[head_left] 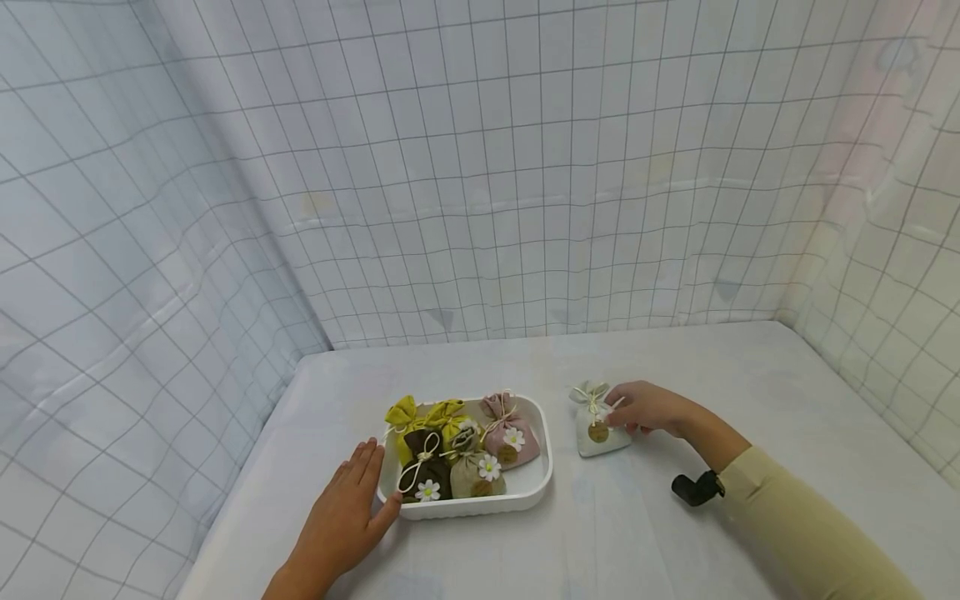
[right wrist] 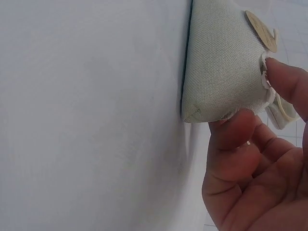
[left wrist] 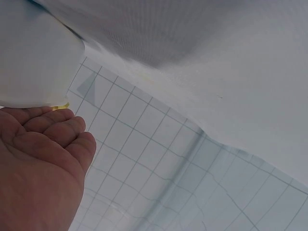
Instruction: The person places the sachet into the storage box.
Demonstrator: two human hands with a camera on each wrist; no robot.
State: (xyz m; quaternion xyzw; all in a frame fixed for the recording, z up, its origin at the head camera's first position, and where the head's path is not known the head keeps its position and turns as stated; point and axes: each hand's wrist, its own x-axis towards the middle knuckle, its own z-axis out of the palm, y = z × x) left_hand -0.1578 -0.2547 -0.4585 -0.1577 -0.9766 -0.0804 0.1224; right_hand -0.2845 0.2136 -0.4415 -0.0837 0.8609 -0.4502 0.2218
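Note:
On the table to the right of the tray is a pale green-white drawstring pouch (head_left: 600,433) with a round tan tag and a cord bow. My right hand (head_left: 647,407) grips its right side; in the right wrist view the thumb and curled fingers (right wrist: 236,130) are on the pale cloth. A white tray (head_left: 517,502) holds several more pouches: yellow ones (head_left: 405,414), a dark brown one (head_left: 431,475), a beige one (head_left: 472,477) and a pink one (head_left: 517,446). Against the tray's left end rests my left hand (head_left: 341,504), fingers extended, thumb at the near corner.
White cloth covers the table (head_left: 622,533). A grid-patterned curtain (head_left: 525,208) hangs behind it and along both sides. A black device (head_left: 697,488) is at the right wrist, beside the cuff of a beige sleeve (head_left: 802,525).

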